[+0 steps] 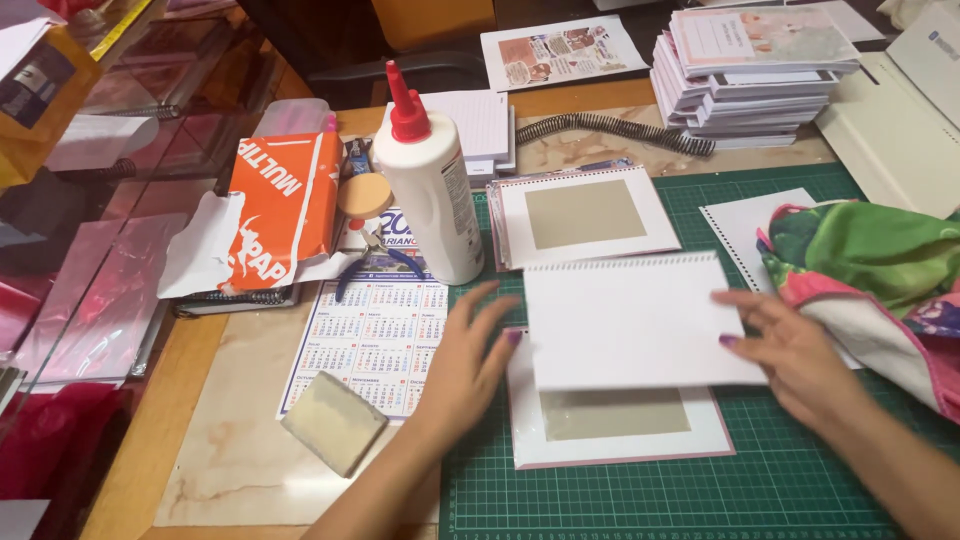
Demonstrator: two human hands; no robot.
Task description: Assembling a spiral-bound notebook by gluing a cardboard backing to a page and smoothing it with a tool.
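Observation:
My left hand [468, 362] and my right hand [790, 352] press flat against the two short sides of a white stack of punched sheets [635, 320] on a green cutting mat [700, 490]. The stack lies over the top of a white cover board with a grey-brown square in its middle [620, 425]. A second cover of the same kind [583, 215] lies just behind. A white glue bottle with a red cap [430, 180] stands upright to the left of it.
A calendar sheet [375, 335], a grey sponge block [333, 422], pliers and an orange paper pack [280, 210] lie left. A colourful cloth [880, 270] is at right. Black spiral coils [610, 128] and stacked notebooks [750, 75] sit at the back.

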